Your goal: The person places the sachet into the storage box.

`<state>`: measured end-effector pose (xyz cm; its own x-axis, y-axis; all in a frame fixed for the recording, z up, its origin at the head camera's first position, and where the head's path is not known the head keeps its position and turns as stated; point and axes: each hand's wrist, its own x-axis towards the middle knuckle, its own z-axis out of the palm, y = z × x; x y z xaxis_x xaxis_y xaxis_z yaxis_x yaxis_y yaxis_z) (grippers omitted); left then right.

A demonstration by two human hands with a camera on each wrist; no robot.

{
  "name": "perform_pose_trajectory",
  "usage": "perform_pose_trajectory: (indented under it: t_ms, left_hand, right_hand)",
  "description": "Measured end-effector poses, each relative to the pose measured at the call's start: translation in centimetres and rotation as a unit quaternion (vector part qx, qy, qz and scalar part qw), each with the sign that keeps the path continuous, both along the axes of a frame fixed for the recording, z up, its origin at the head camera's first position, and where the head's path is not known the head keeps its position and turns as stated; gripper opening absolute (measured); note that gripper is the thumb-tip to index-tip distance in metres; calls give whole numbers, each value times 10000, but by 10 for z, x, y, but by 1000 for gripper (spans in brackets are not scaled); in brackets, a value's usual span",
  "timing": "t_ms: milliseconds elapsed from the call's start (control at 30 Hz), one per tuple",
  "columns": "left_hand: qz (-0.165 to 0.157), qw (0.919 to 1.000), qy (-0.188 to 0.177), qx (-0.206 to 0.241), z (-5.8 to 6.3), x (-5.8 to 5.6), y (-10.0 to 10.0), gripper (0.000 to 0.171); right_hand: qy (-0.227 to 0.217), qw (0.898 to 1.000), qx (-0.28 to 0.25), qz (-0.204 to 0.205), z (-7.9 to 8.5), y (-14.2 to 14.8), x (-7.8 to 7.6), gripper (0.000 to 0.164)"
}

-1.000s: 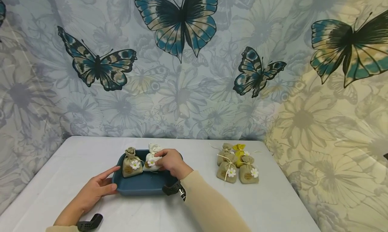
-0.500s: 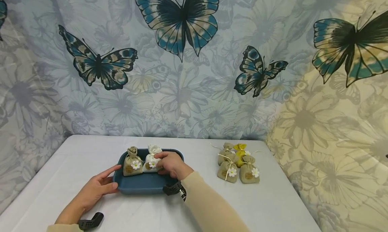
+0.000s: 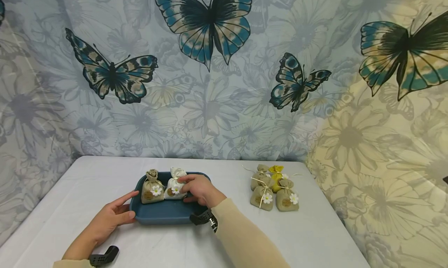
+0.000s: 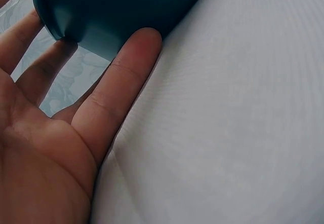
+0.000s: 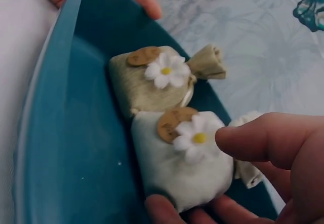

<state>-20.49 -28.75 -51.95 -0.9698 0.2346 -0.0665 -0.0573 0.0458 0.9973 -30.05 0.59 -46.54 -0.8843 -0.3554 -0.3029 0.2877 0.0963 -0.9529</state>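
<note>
In the head view a blue tray (image 3: 168,215) lies on the table. A beige drawstring sachet (image 3: 153,196) with a white flower leans at the back left inside it. Beside that one sits a white drawstring sachet (image 3: 172,194), also bearing a flower and a round brown tag. My right hand (image 3: 201,190) holds the white sachet: the thumb is by its flower and other fingers are at its side, as the right wrist view shows. My left hand (image 3: 110,221) rests against the tray's left side with fairly straight fingers; its thumb touches the outer wall (image 4: 101,29).
Right of the tray, several more sachets stand grouped on the white tablecloth (image 3: 231,229): beige ones (image 3: 287,202) and a yellow one (image 3: 275,182). Behind the table hangs a butterfly-patterned cloth (image 3: 210,124).
The white sachet has settled slightly lower in the tray and stands a little straighter beside the beige one, with my right hand on it throughout. My left hand stays at the tray.
</note>
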Motion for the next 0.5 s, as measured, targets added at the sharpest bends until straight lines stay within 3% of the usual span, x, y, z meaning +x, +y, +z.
perform_pose_trajectory:
  t_ms: [300, 400, 500]
  left_hand:
    - [-21, 9998, -3, 185, -1, 2, 0, 70]
    - [-93, 9996, 97, 234, -1, 3, -1, 69]
    - [-121, 9997, 92, 205, 0, 1, 0, 70]
  right_hand:
    - [477, 9985, 207, 176, 23, 22, 19, 44]
    - [559, 9976, -231, 325, 30, 38, 29, 45]
    - [531, 9929, -988, 388, 34, 60, 38, 47]
